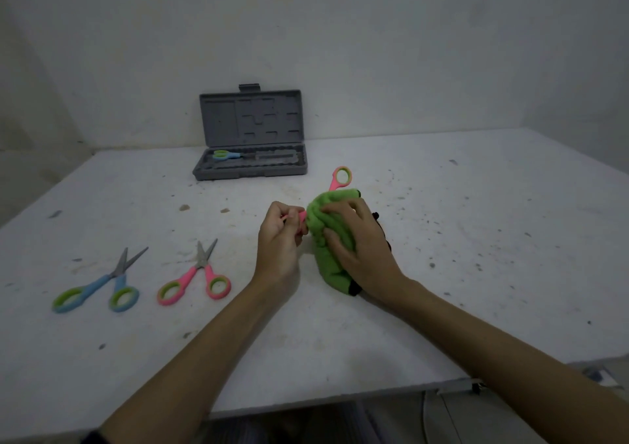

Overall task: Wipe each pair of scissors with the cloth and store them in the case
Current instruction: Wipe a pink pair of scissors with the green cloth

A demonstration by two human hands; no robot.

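Note:
My left hand (277, 239) pinches one pink handle of a pair of pink scissors (341, 177); the other handle loop sticks up behind the cloth. My right hand (357, 242) grips the bunched green cloth (328, 219) around the scissors, whose blades are hidden in it. On the table at the left lie a pair of blue scissors (98, 285) and another pink pair (197, 278), both slightly spread. The grey case (250, 167) stands open at the back, with a blue and green pair (226, 154) lying in its tray.
The white table (476, 222) is speckled with dirt and ends at a near edge low in view. White walls close the back and the left side. The case lid (252, 118) stands upright against the back wall.

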